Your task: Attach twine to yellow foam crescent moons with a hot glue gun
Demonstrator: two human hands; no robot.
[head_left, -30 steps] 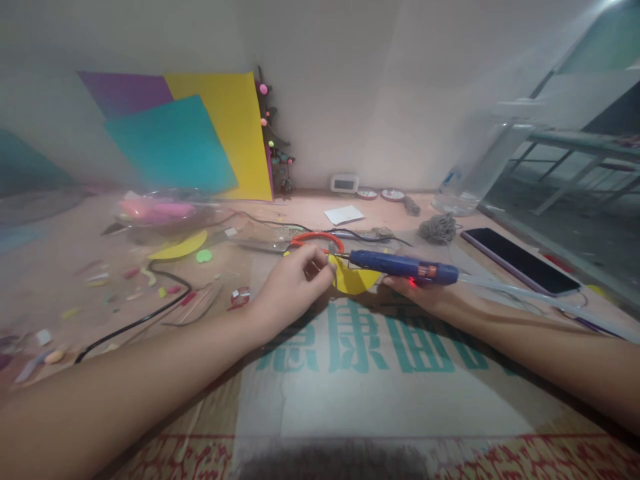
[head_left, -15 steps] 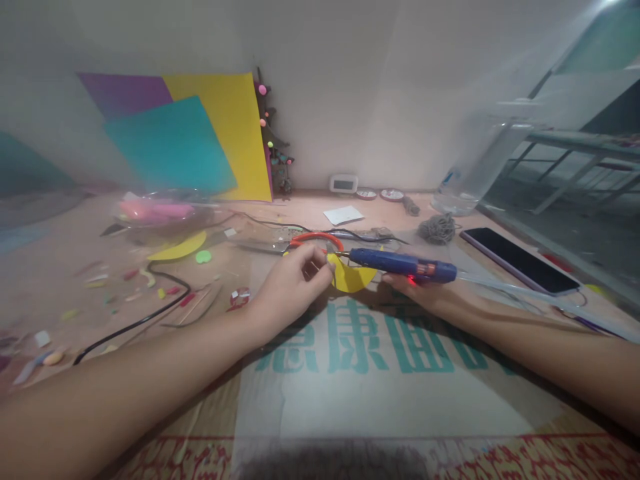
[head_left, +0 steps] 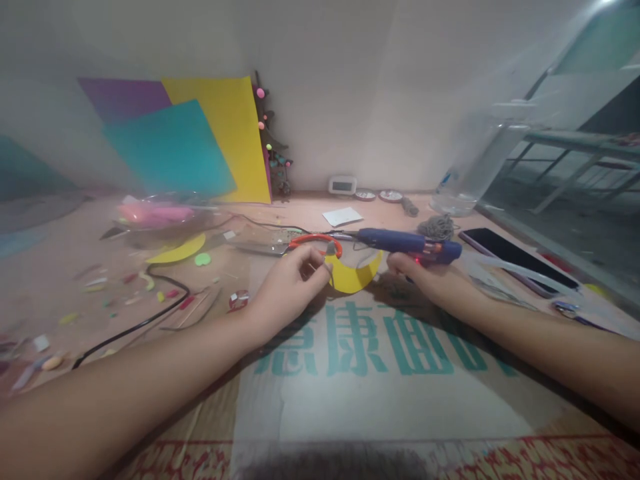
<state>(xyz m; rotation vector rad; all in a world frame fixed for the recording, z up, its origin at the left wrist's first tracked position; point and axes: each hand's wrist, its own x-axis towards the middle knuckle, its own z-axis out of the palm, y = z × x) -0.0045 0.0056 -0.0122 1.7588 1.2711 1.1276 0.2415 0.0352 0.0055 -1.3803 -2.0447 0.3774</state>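
Observation:
My left hand (head_left: 300, 280) pinches the left tip of a yellow paper crescent (head_left: 354, 277), where a small grey piece (head_left: 331, 249) stands up at the fingertips. My right hand (head_left: 420, 273) is closed around a blue glue gun (head_left: 395, 240), with a red light glowing near its grip. The gun's nozzle points left, above the crescent and apart from it. Behind my left hand lie scissors with orange handles (head_left: 320, 237); their blades reach out to the left.
A phone (head_left: 515, 260) and grey yarn (head_left: 437, 227) lie at the right, near a clear plastic container (head_left: 465, 180). Coloured sheets (head_left: 170, 147) lean on the wall. Another yellow crescent (head_left: 179, 249), a black cord (head_left: 150, 319) and scattered scraps are at the left.
My right hand has raised the glue gun and drawn its nozzle back from the crescent's left tip. The grey piece there shows more clearly. My left hand has hardly moved.

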